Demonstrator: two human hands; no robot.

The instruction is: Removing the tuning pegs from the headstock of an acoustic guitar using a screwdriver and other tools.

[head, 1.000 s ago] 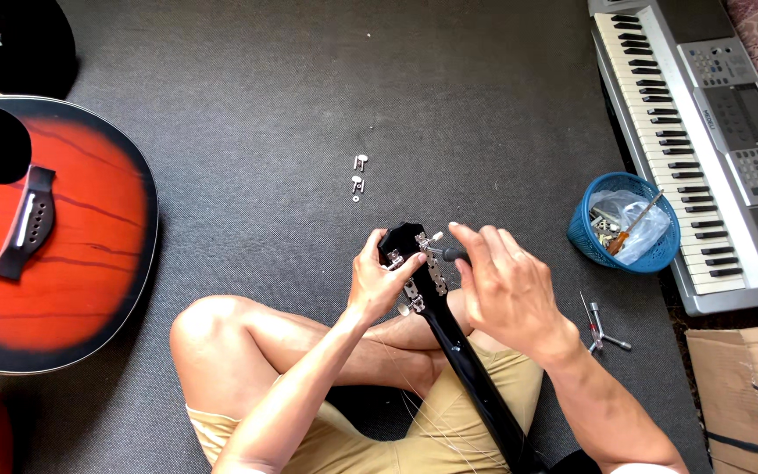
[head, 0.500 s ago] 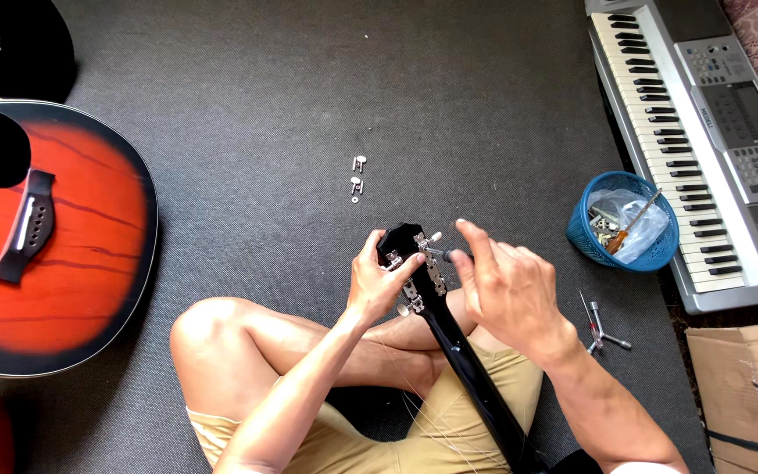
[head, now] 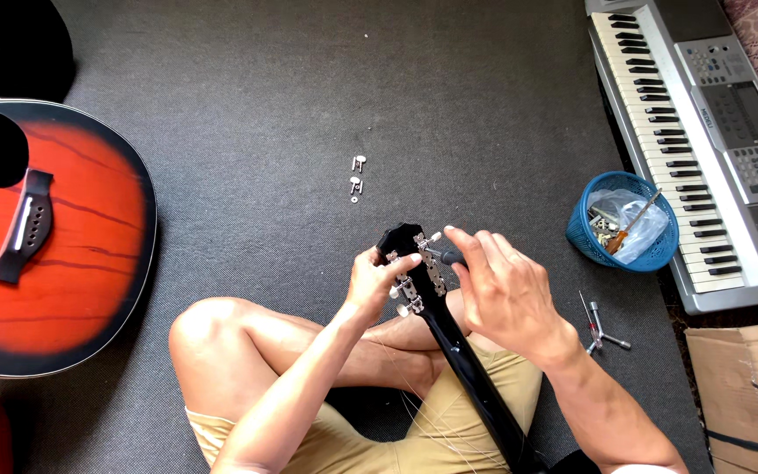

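Note:
A black guitar neck [head: 475,377] rises from my lap, its headstock [head: 407,244] pointing away from me, with silver tuning pegs on both sides. My left hand [head: 375,281] grips the left side of the headstock, thumb across the pegs. My right hand [head: 502,294] is closed on a small dark-handled tool [head: 446,256] pressed against the right-side pegs. Loose strings trail over my crossed legs.
Two loose silver tuning pegs [head: 357,175] lie on the grey carpet ahead. A red-and-black acoustic guitar body [head: 46,237] lies to the left. A blue basket [head: 622,221] with parts and a screwdriver, an electronic keyboard [head: 704,132], small metal tools [head: 598,325] and a cardboard box [head: 747,386] are on the right.
My right hand has shifted slightly left and closed down onto the tool at the headstock's right-side pegs. My left hand keeps the same grip.

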